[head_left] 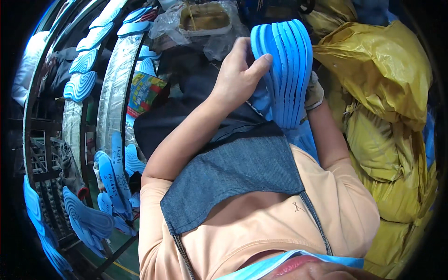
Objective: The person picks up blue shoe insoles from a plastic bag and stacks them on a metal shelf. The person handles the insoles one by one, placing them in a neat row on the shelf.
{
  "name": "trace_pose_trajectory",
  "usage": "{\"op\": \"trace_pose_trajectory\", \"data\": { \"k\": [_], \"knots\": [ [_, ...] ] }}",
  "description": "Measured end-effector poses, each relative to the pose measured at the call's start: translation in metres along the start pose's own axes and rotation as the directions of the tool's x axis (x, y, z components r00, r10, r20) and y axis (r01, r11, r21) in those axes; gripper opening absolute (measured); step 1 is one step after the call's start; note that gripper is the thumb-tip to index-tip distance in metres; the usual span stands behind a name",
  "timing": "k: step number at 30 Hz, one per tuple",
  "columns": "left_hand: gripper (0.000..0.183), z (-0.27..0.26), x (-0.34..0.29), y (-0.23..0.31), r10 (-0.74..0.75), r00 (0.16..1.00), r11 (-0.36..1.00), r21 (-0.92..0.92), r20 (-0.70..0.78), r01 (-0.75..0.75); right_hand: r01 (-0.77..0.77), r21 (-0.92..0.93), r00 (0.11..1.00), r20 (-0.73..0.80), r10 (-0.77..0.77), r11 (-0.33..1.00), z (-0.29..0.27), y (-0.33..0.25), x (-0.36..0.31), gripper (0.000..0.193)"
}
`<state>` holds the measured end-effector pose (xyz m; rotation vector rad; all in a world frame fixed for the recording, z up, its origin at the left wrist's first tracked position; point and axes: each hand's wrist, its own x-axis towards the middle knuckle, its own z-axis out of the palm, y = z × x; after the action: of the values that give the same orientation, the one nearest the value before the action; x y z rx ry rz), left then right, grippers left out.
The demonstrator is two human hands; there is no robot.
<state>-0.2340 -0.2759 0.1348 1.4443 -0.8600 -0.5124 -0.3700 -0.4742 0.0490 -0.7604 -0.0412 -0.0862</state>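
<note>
A thick stack of light blue shoe insoles (284, 70) stands on edge between my two hands, in front of my apron. My left hand (240, 72), bare, is closed on the stack's left side, with its thumb laid against the nearest insole. On the far right side my right hand (314, 91), in a pale work glove, presses against the stack. Most of its fingers are hidden behind the insoles. Below the stack, blue plastic (302, 139) shows near my lap.
To the left, a rack with long metal rails (112, 88) carries several blue insoles (80, 86). More insoles (112, 179) stand lower on it, some with handwriting. Yellow sacks (378, 74) crowd the right. A tray of brownish stuff (205, 21) sits ahead in clear plastic.
</note>
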Motion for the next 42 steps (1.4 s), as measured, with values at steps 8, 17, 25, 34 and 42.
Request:
{"op": "trace_pose_trajectory", "data": {
  "k": [8,17,25,34,42],
  "knots": [
    [0.043,0.002,0.000,0.007,0.508,0.861,0.746,0.498,0.001,-0.441,-0.021,-0.052,1.000,0.012,0.021,0.998,-0.002,0.001,0.013,0.082],
    [0.064,0.006,0.008,0.003,0.390,0.912,0.846,0.440,-0.126,-0.301,-0.098,-0.137,0.994,-0.068,0.089,0.986,-0.011,0.006,0.009,0.087],
    [0.065,0.014,0.006,0.002,0.342,0.926,0.869,0.428,-0.158,-0.248,-0.149,-0.204,0.969,-0.227,0.101,0.967,-0.006,0.005,0.008,0.088],
    [0.106,0.017,-0.004,-0.022,0.293,0.936,0.893,0.406,-0.194,-0.195,-0.020,-0.385,0.985,-0.165,-0.048,0.923,0.023,0.000,0.015,0.086],
    [0.105,0.023,-0.015,-0.012,0.127,0.968,0.992,0.036,-0.218,-0.122,-0.010,-0.480,0.956,-0.263,-0.133,0.877,0.007,0.013,0.015,0.071]
  ]
}}
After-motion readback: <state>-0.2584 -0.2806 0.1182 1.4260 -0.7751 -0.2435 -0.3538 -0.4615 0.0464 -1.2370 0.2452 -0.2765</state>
